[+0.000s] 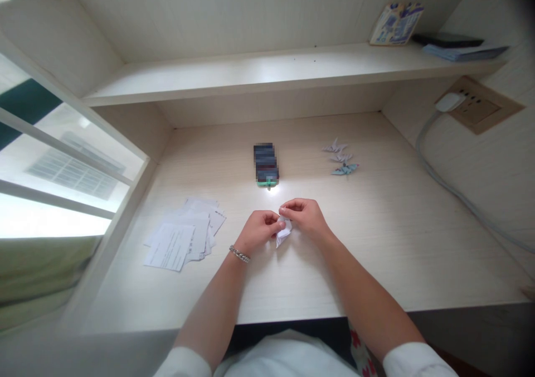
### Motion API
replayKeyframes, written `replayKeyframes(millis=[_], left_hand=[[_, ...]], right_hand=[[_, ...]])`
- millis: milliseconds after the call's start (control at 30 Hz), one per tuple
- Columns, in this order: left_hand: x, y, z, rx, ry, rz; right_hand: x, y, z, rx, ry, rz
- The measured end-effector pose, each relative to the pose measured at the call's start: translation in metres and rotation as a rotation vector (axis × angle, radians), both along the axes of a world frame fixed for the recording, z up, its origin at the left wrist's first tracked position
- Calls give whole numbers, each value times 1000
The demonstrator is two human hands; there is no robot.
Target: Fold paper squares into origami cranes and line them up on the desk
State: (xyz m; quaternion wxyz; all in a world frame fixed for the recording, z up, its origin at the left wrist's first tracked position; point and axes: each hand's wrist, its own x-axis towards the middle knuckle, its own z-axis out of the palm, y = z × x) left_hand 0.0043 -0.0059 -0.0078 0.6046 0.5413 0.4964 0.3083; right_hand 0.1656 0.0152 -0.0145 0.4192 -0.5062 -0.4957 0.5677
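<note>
A small folded piece of white paper is pinched between both my hands just above the pale wooden desk. My left hand, with a chain bracelet on the wrist, grips its left side with closed fingers. My right hand holds its top and right side, fingers curled over it. Much of the paper is hidden by my fingers.
A loose pile of printed paper sheets lies to the left. A small dark blurred object stands behind my hands. Three folded paper cranes sit at the back right. A cable runs from a wall socket. A shelf holds books.
</note>
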Motion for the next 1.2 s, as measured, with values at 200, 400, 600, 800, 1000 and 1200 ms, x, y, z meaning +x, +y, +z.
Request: replayKeyframes(millis=[200,400,600,800,1000,1200], left_hand=[[2,0,2,24,19,-14],[1,0,2,31,35,13],[2,-1,4,34,72,29],[2,-1,4,49,76,-16],[4,-2,4,-19,-8,-37],[1,-1,2,-17,7,3]], right_hand=[[-3,0,1,13,-31,-123],[2,2,2,-62,103,87],[4,1,3,37,-28,141],[1,0,3,56,-100,35],[1,0,1,5,-23,-5],[5,1,4,-10,26,131]])
